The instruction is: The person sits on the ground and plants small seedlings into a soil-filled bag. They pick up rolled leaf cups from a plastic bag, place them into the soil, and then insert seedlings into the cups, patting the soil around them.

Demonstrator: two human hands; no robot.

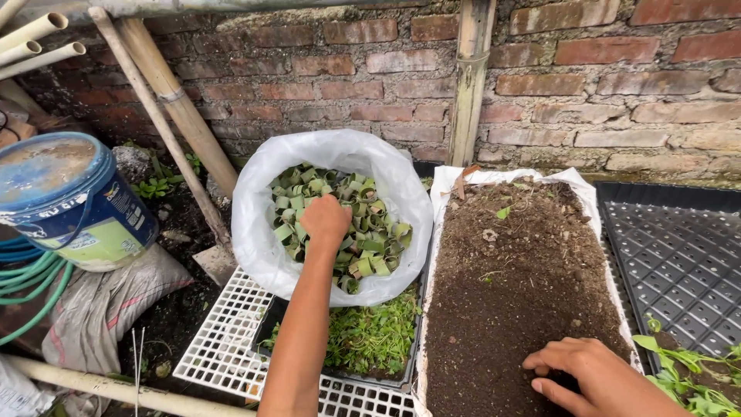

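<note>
The left hand (325, 218) is in the white bag (258, 193), its grip closed on green leaf rings (370, 247). The right hand (594, 374) rests on soil (509, 278), its grip loose and holding nothing.

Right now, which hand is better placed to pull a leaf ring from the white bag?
Left. The left hand is already down among the leaf rings inside the white bag; the right hand rests on the soil.

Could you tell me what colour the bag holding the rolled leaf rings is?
White bag, seen in the head view.
</note>
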